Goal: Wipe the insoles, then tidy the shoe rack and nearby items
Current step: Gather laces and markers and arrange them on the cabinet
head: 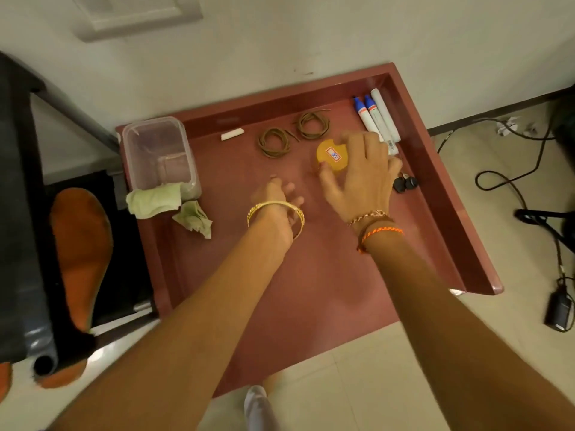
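Observation:
A dark red tray-like table top [311,275] holds the small items. My right hand [361,178] curls round a round yellow tin [331,157] with a red-and-white label, thumb at its near edge. Just left of it, my left hand [278,197] hovers over bare red surface with loosely curled fingers, holding nothing. Two coils of brown shoelace [275,142] [312,124] lie behind the tin. An orange insole [82,253] lies on the dark rack [18,213] at the left. Crumpled green wipes [169,205] sit at the tray's left side.
A clear plastic container [160,150] stands at the tray's back left, a white chalk-like stick [232,134] beside it. Marker pens [378,119] line the right rim, dark keys [404,183] below them. Cables [510,181] and an adapter [560,309] lie on the floor to the right.

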